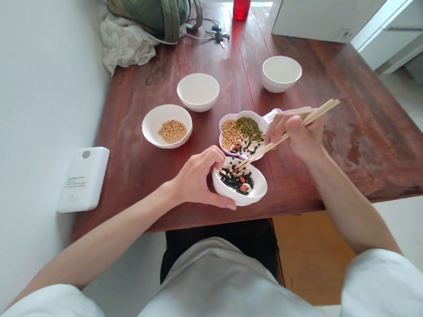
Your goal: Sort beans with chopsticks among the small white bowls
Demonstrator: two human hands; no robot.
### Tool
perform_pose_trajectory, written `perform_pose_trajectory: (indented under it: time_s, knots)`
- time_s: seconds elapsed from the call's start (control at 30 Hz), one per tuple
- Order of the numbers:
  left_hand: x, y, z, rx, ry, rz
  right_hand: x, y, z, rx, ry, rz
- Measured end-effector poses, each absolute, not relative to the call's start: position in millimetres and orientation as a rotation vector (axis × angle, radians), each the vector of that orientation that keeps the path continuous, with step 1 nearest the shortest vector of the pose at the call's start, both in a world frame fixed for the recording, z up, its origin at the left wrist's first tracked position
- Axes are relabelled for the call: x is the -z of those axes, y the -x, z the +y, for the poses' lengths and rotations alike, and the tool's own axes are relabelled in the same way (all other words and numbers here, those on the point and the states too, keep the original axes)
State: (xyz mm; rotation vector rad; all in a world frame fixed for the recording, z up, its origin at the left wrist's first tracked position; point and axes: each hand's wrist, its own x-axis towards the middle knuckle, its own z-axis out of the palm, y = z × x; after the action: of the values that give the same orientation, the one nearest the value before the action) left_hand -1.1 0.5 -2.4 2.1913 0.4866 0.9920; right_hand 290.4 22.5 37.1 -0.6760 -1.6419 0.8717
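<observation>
My left hand (204, 180) grips the left rim of a white bowl (231, 194), which is tilted beside the table's front edge. In that bowl lie black beans (236, 181), pale seeds and a few reddish peanuts. My right hand (297, 129) is closed around a pair of wooden chopsticks (319, 112), their tips down among the beans. Just beyond, touching or nearly touching the bowl, sits a purple-rimmed, flower-shaped dish (226, 117). It holds soybeans (230, 134), green mung beans (249, 129), and a mix of pale seeds, black beans and peanuts; my right hand partly covers its right side.
A white bowl (150, 126) with soybeans stands left, near two more white bowls (198, 91), (281, 73) farther back. Behind are a green bag (145, 12), keys (219, 35), a red bottle (243, 2) and a white box (326, 10). A white device (84, 180) is at the left wall.
</observation>
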Motion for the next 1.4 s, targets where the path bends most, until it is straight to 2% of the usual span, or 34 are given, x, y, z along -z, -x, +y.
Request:
perform_pose_trajectory:
  time_s: [0.23,0.43,0.7,1.03,1.2,1.4]
  knots:
    - [2.6,1.4,0.5,-0.974,-2.206,0.496,-37.9,-283.1,21.4,-1.074,0.545,-1.713]
    - [0.6,1.9,0.1,-0.961,-2.221,0.498,-39.1,-298.2,25.7,-0.959,0.629,-1.547]
    - [1.4,1.6,0.9,-0.966,-2.203,0.500,-43.1,-283.5,18.5,-0.999,0.613,-1.767]
    - [0.5,1.8,1.1,-0.970,-2.218,0.487,-37.3,-296.6,23.7,-0.880,0.651,-1.518]
    - [1.7,1.3,1.1,-0.972,-2.209,0.507,-38.8,-287.9,20.0,-0.818,0.605,-1.722]
    - [2.6,1.3,1.2,-0.986,-2.207,0.484,-39.3,-283.9,15.2,-0.899,0.536,-1.854]
